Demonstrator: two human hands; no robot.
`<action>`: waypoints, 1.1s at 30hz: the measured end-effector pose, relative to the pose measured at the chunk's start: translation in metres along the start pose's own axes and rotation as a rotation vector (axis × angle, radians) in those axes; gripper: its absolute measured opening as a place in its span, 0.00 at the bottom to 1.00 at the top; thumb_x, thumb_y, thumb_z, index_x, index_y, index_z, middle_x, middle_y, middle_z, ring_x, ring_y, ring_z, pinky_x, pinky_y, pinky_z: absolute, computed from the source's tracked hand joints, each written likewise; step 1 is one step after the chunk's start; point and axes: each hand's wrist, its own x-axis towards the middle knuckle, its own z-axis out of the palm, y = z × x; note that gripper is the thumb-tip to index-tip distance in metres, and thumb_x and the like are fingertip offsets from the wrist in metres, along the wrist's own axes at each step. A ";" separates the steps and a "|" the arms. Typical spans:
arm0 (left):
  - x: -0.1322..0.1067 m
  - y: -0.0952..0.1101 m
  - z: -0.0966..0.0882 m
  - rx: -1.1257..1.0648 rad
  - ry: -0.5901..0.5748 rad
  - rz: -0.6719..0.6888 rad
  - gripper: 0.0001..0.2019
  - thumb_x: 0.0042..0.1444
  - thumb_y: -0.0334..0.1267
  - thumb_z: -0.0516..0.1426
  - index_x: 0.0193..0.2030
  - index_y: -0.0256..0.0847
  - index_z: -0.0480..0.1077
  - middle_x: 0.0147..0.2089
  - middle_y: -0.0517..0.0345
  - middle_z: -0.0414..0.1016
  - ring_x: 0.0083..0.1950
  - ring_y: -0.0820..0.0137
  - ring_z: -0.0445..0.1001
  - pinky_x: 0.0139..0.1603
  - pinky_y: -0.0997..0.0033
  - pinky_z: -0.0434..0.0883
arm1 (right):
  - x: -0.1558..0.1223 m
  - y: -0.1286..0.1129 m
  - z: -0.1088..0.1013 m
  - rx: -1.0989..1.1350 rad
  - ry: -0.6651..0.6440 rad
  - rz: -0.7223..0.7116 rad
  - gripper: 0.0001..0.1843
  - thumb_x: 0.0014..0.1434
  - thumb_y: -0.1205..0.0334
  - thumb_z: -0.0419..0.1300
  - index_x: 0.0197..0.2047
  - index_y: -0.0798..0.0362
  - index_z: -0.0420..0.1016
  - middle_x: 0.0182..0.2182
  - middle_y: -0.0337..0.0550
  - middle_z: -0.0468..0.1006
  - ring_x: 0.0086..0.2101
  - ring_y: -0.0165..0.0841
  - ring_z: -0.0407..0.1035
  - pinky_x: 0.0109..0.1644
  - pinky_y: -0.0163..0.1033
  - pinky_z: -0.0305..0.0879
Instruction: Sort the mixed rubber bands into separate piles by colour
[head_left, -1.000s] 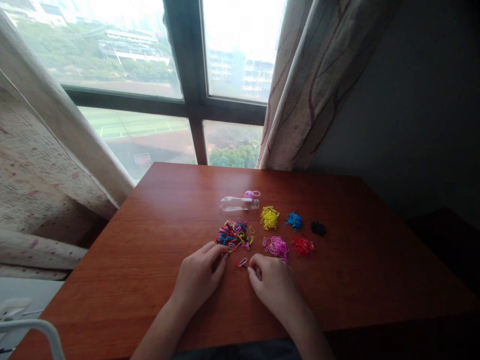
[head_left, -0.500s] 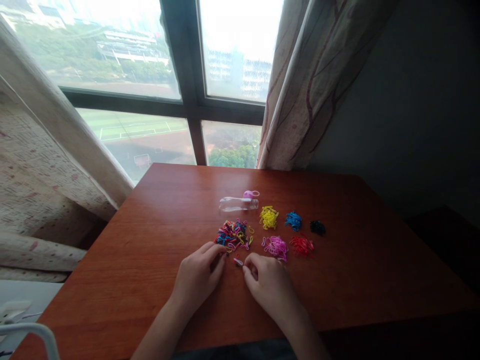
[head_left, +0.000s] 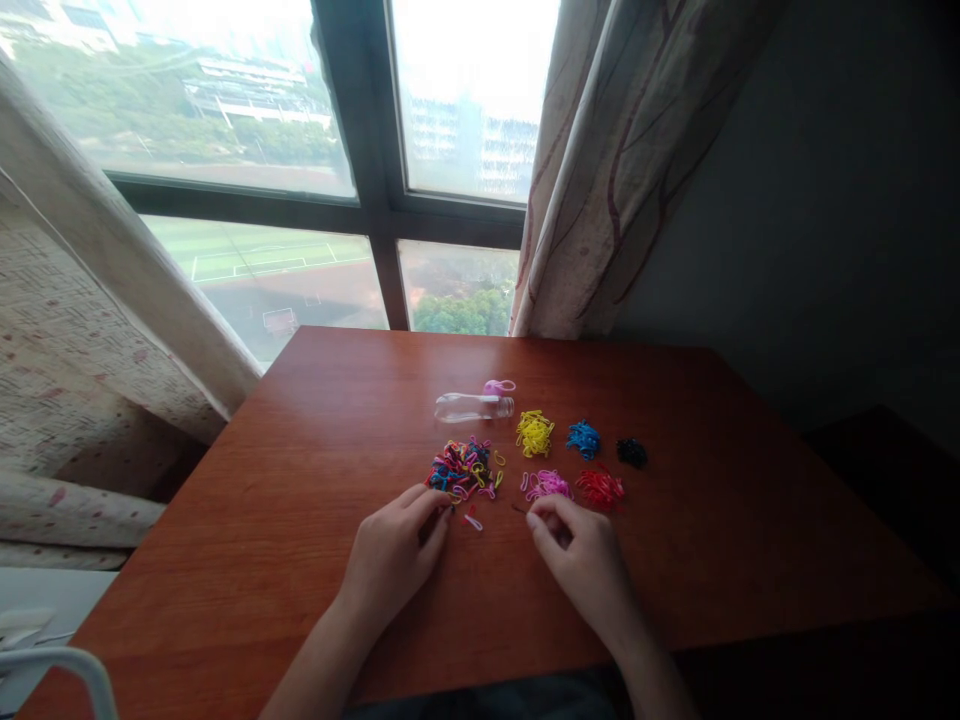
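Note:
My left hand (head_left: 397,540) rests by the near edge of a mixed pile of small coloured rubber bands (head_left: 459,468). Its thumb and forefinger are closed, with a small black bit, seemingly a rubber band, showing at their tips. My right hand (head_left: 577,535) pinches a dark rubber band (head_left: 519,510) just in front of the pink rubber band pile (head_left: 547,484). Between the hands, a pink rubber band (head_left: 474,522) lies on the table beside a bit of red.
Sorted piles of yellow (head_left: 535,434), blue (head_left: 583,440), black (head_left: 631,452) and red rubber bands (head_left: 600,487) lie to the right. A clear bottle (head_left: 469,408) lies on its side behind, near a pink looped cap (head_left: 496,387). The wooden table (head_left: 300,450) stands against a window.
My right hand has moved right, away from the loose pink band, carrying the dark rubber band towards the pink pile. My left hand has stayed put.

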 end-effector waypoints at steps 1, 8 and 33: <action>0.000 0.000 0.000 0.002 -0.001 0.002 0.07 0.63 0.39 0.52 0.40 0.46 0.72 0.40 0.60 0.78 0.37 0.69 0.77 0.34 0.73 0.67 | 0.002 0.009 -0.008 -0.022 0.056 0.010 0.11 0.62 0.58 0.54 0.32 0.51 0.76 0.22 0.37 0.74 0.23 0.30 0.67 0.28 0.31 0.59; -0.001 -0.003 0.001 0.011 0.000 0.015 0.08 0.63 0.39 0.52 0.41 0.46 0.72 0.40 0.60 0.78 0.37 0.69 0.77 0.33 0.73 0.67 | 0.030 0.088 -0.072 -0.277 0.355 0.207 0.16 0.58 0.49 0.55 0.33 0.51 0.77 0.25 0.42 0.78 0.26 0.35 0.72 0.32 0.35 0.61; 0.002 -0.004 -0.007 -0.072 0.082 -0.112 0.07 0.61 0.37 0.53 0.38 0.44 0.73 0.34 0.61 0.76 0.31 0.72 0.73 0.34 0.74 0.67 | -0.006 0.016 0.007 -0.033 0.190 0.009 0.15 0.65 0.55 0.51 0.35 0.51 0.75 0.26 0.41 0.77 0.25 0.33 0.71 0.32 0.34 0.63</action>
